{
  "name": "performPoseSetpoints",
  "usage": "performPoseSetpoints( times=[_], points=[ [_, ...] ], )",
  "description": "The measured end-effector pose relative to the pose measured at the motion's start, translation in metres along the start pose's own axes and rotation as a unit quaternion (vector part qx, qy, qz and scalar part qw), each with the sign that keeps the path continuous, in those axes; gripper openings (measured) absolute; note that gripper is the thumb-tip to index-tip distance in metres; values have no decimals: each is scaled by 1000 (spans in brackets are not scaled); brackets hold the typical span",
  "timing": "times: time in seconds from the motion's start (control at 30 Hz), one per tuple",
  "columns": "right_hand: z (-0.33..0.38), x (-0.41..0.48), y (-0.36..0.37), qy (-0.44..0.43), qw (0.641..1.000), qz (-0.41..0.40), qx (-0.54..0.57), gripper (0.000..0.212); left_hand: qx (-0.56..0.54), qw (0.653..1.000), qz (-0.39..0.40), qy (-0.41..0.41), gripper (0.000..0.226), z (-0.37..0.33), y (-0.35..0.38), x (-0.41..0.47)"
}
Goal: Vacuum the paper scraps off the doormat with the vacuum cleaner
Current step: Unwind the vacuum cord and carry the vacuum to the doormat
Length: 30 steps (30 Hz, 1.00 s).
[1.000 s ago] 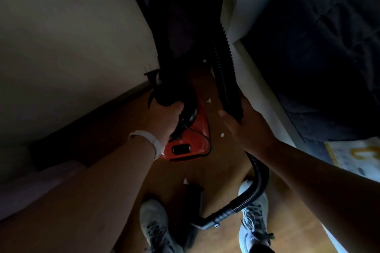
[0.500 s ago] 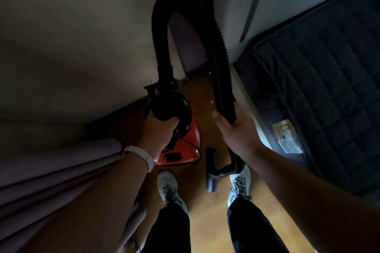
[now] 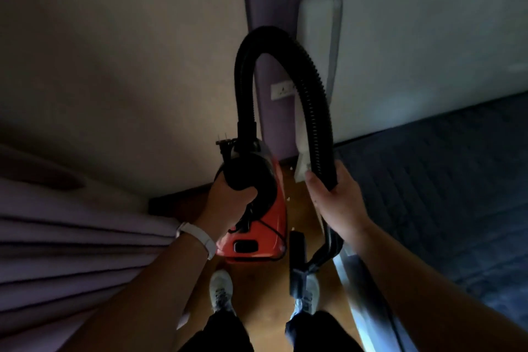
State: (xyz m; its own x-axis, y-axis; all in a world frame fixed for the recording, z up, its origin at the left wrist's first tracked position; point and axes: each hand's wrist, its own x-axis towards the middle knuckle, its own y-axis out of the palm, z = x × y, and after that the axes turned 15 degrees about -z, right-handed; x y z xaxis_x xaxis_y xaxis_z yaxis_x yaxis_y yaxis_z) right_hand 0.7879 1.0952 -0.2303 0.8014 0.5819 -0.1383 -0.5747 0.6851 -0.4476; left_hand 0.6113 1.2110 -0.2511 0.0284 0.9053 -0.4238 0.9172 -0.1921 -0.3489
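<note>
While in hands (image 3: 228,204), vacuum cleaner (image 3: 258,240) and hose (image 3: 314,111).

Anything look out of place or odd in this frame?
A few white paper scraps lie loose on the wood floor beside the red vacuum cleaner; the left hand grips its handle, the right hand holds the hose. No doormat shows.

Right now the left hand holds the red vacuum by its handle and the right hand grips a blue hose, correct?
No: the head view shows a black hose, not blue. The left hand holds the red vacuum by its handle; the right hand grips the hose.
</note>
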Motion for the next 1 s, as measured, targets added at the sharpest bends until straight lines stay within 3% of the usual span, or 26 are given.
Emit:
performPoseSetpoints(
  times=[0.23, 0.53, 0.63, 0.77, 0.83, 0.93, 1.0],
  points=[
    [75, -18, -66, -66, 997, -24, 9, 13, -69, 995, -8, 68, 58, -64, -18, -43],
    [121, -71, -100, -92, 983, -146, 55, 16, -78, 983, 80, 144, 39, -115, -38, -67],
    [126, -91, -108, -103, 973, -199, 47, 18, -91, 975, 137, 151, 60, -128, -46, -72],
    [128, -119, -114, -113, 953, -278, 33, 25, -98, 958, 208, 172, 68, -136, -48, -81],
    [128, -134, -120, -109, 942, -317, 31, 24, -83, 948, 244, 189, 61, -139, -47, -89],
    [120, -157, -133, -96, 926, -364, 16, 21, -60, 930, 295, 211, 33, -143, -41, -105],
    [113, -173, -144, -85, 914, -397, 2, 20, -50, 922, 314, 220, 30, -144, -34, -117]
  ],
)
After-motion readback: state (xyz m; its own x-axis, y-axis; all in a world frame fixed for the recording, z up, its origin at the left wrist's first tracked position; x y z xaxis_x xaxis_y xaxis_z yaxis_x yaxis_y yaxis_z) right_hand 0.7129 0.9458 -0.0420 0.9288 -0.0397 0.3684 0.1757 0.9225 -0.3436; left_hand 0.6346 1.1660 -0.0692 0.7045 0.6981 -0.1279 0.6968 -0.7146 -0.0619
